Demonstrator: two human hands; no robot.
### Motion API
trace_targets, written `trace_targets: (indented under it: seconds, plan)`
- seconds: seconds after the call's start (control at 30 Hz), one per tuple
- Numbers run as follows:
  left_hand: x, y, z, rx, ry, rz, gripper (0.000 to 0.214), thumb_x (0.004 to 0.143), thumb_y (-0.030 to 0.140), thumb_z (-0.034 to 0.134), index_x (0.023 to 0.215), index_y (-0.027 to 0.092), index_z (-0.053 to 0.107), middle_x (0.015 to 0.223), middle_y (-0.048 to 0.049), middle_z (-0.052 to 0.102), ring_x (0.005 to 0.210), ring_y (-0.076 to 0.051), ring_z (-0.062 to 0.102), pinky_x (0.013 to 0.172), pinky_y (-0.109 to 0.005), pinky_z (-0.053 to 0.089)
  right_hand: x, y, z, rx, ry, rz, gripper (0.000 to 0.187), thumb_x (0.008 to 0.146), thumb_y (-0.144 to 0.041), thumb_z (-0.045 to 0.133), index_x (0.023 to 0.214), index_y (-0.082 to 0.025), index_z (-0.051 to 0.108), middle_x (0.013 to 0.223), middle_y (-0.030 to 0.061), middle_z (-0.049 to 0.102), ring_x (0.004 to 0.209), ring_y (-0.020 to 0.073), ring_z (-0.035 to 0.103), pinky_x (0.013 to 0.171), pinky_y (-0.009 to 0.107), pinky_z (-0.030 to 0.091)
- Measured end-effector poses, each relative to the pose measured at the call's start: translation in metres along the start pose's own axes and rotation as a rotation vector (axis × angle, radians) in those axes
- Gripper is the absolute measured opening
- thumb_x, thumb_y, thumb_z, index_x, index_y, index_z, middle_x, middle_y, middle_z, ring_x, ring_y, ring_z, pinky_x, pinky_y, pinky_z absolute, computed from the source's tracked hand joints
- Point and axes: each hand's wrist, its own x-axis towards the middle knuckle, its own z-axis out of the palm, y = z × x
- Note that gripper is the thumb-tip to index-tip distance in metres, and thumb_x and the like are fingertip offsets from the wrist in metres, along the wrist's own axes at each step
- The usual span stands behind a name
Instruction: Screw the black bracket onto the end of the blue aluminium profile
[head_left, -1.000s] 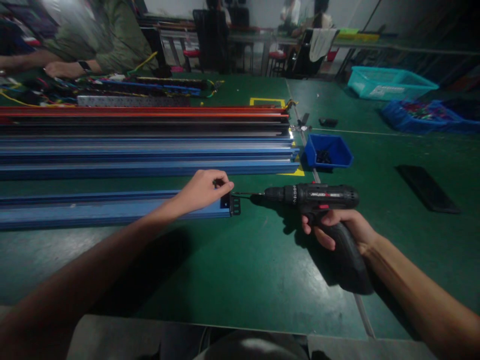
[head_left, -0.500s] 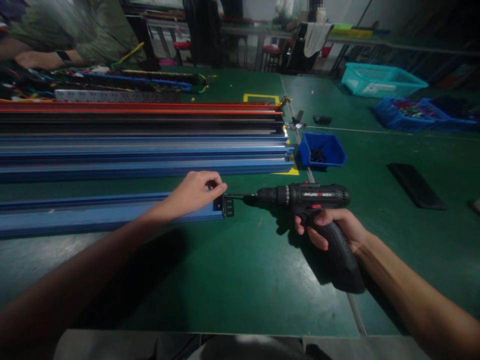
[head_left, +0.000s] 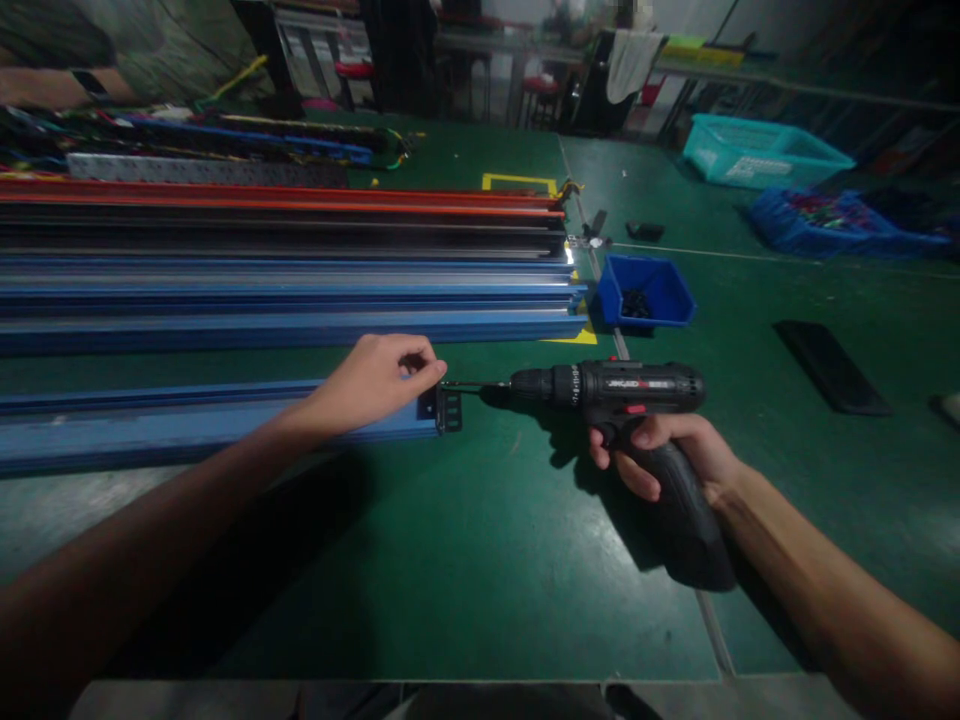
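Note:
My right hand (head_left: pixel 667 455) is wrapped around the grip of a black cordless drill (head_left: pixel 637 385), which points left with a long thin bit (head_left: pixel 480 385). The bit's tip meets the fingertips of my left hand (head_left: pixel 382 378), whose thumb and forefinger are pinched together. Whatever lies between them is too small to make out. Under that hand runs a long blue metal profile (head_left: pixel 225 430), flat on the bench. At its right end sits a black slotted end bracket (head_left: pixel 451 411), just below the bit's tip.
Behind lie several long blue, black and red profiles (head_left: pixel 300 330). A blue bin (head_left: pixel 649 290) with small dark parts stands beyond the drill. Farther right are a black flat object (head_left: pixel 832 368), blue trays (head_left: pixel 817 222) and a turquoise basket (head_left: pixel 765 150). Another person's sleeve (head_left: pixel 202 55) shows at back left.
The view has shifted slightly. My left hand and the blue profile's end appear a little farther left, with the drill's bit still at my fingertips. Both grips look the same.

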Motion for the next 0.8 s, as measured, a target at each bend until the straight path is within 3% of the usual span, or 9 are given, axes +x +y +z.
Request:
trace_targets:
  seconds: [0.8]
  plan:
    - [0.0013,-0.0003,-0.0003,0.026,-0.004,0.015,0.037,0.093,0.051,0.062,0.079,0.019,0.076,0.070,-0.0007,0.070,0.064,-0.014,0.058,0.062,-0.027,0.037,0.0018,-0.0019,0.0007,-0.038,0.013,0.021,0.035,0.078,-0.021,0.063,0.105,-0.003,0.077,0.089,0.0173,0.082,0.046,0.0130,0.066,0.047,0.023,0.058]
